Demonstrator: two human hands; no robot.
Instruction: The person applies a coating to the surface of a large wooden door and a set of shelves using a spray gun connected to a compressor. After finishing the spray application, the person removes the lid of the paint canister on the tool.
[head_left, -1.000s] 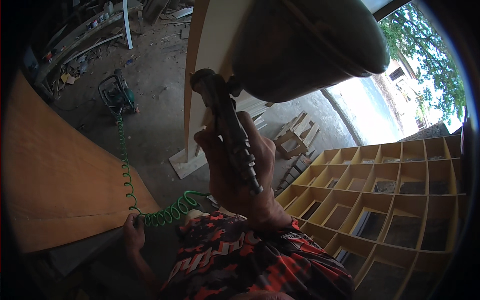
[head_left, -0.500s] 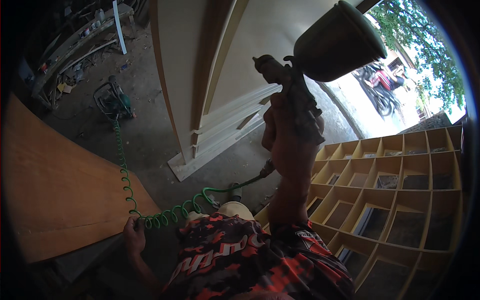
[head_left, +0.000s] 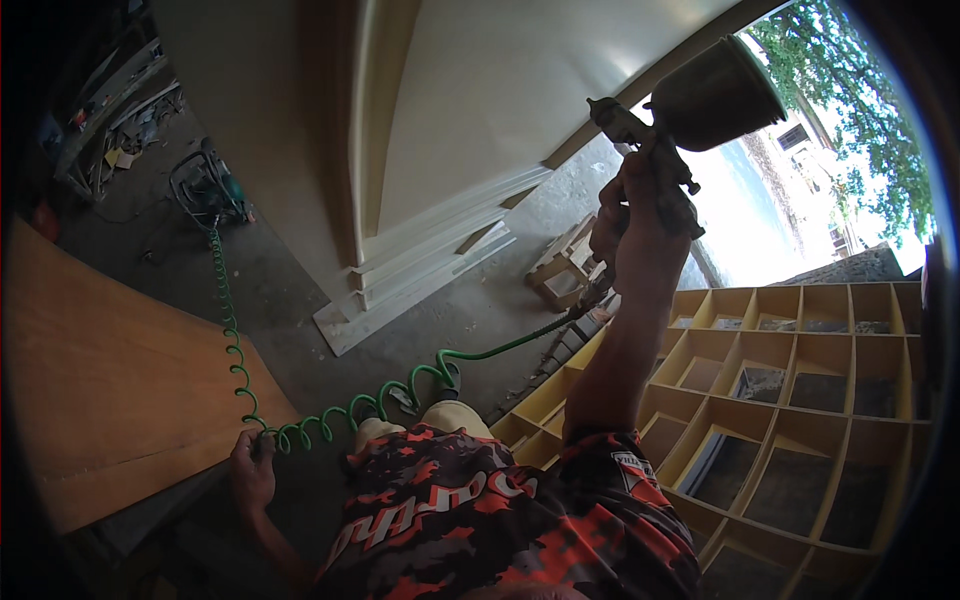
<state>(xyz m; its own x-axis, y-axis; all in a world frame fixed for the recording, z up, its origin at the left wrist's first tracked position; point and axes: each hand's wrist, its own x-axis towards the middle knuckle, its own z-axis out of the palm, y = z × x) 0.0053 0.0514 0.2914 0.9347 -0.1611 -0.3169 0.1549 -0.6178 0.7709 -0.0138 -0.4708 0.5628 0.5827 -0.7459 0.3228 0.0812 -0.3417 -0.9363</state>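
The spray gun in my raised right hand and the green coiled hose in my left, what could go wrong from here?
The green coiled hose runs past your feet, from the left hand up to the spray gun, so you might trip on it or snag it. The right hand holds the gun high, its cup tilted, so it could drip. The yellow grid shelf lies close by your right side; overspray might reach it.

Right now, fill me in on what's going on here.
A person stands in a workshop with a spray gun raised in the right hand, its cup on top, nozzle aimed toward a tall pale panel standing on the concrete floor. The left hand hangs low, holding the green coiled hose, which runs to the gun one way and toward a compressor the other. A yellow grid shelf lies to the right.
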